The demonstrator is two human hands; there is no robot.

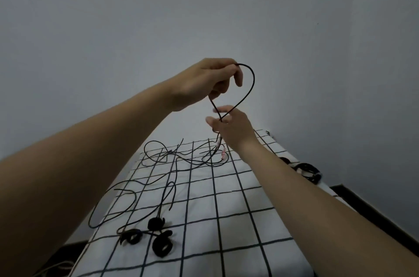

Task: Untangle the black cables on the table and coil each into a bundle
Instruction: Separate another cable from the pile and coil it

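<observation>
With the left hand (204, 81) pinching the top of a raised black cable (252, 81) loop and the right hand (234, 128) pinching its crossing just below, keep turns equal and draw slack slowly from the tangle (176, 158) toward 12 o'clock on the counter (238, 220), avoiding snags.

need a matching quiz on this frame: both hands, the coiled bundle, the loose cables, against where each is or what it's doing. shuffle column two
Column one
1. left hand
2. right hand
3. coiled bundle
4. loose cables

Column two
A. at the right edge of the checked cloth
B. holds the top of the raised loop
C. spread across the middle of the cloth
D. pinches the loop lower down, where it crosses

Pairs: 1-B, 2-D, 3-A, 4-C
</observation>
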